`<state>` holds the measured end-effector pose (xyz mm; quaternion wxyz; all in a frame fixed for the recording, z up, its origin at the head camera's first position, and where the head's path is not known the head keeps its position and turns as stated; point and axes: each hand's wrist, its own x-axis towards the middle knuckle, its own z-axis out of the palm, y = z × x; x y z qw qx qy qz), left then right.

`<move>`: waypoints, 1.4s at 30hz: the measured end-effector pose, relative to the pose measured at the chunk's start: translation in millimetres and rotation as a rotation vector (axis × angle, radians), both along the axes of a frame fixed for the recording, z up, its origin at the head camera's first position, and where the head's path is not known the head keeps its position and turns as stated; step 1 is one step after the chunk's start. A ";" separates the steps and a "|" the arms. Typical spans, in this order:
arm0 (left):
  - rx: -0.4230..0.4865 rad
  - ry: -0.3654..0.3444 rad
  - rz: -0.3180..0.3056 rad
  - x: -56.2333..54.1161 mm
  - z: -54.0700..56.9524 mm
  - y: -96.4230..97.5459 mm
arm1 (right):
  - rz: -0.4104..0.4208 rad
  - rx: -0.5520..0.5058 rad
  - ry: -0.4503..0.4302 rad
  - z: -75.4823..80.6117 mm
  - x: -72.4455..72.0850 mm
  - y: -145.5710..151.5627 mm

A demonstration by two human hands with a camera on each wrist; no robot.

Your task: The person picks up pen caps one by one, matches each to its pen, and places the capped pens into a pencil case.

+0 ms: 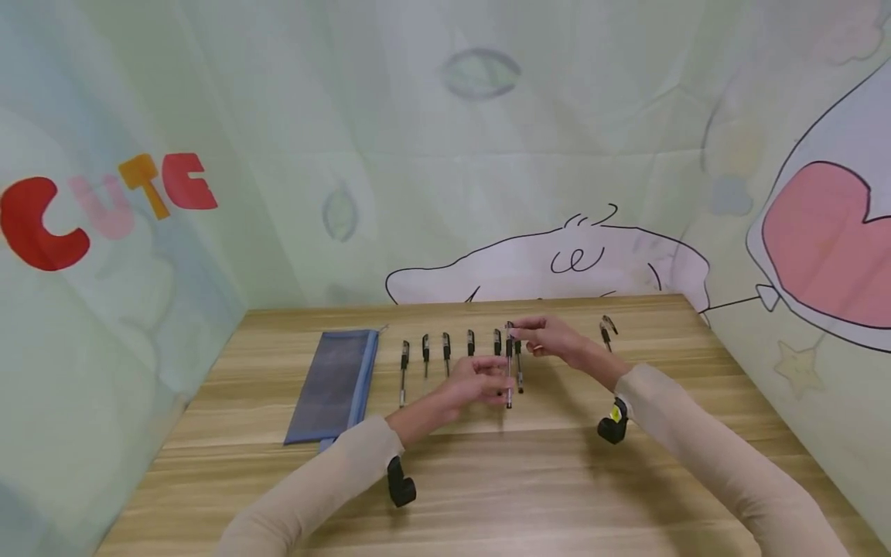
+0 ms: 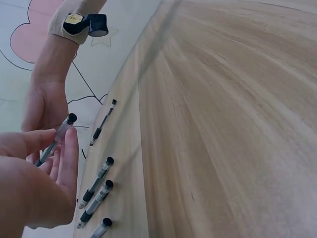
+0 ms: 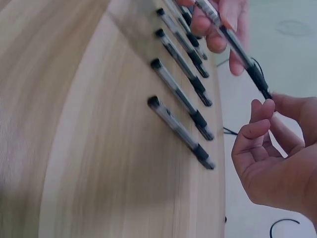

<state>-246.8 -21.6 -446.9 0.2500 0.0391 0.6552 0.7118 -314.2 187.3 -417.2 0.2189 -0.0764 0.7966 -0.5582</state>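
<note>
Both hands hold one clear-barrelled pen with black ends [image 1: 509, 352] above the wooden table. My left hand [image 1: 473, 381] pinches it near its lower end between thumb and fingers. At the upper, dark end, the thumb and fingertips of my right hand [image 1: 550, 338] pinch it. The right wrist view shows the pen [image 3: 242, 52] slanting from the left hand [image 3: 225, 22] down to the right hand [image 3: 282, 158]. Below the hands, similar pens [image 3: 181, 96] lie side by side in a row on the table.
A blue mesh zip pouch [image 1: 323, 387] lies left of the pen row. Off to the right lies another pen [image 1: 605, 334], with a dark piece at its far end. The table's back edge meets a printed curtain [image 1: 390, 186]. Each wrist wears a black camera [image 1: 612, 425].
</note>
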 end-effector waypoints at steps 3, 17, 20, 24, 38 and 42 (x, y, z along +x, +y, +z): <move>0.000 0.012 0.011 -0.2 2.4 2.6 | 0.009 -0.001 0.018 0.3 -1.6 8.9; -0.061 0.047 0.068 -16.0 7.4 19.8 | -0.028 0.057 0.023 -6.2 10.9 61.6; -0.083 0.066 0.056 -24.0 5.8 27.1 | -0.043 0.066 0.028 -7.4 13.7 74.4; -0.103 0.081 0.048 -32.9 1.8 39.9 | -0.052 0.063 0.022 -9.0 17.3 89.2; -0.174 0.101 0.127 -34.6 -12.2 82.1 | -0.087 0.091 -0.011 -17.0 25.5 104.6; -0.225 0.143 0.125 -36.4 -12.0 88.1 | -0.093 0.075 -0.012 -18.9 26.9 108.6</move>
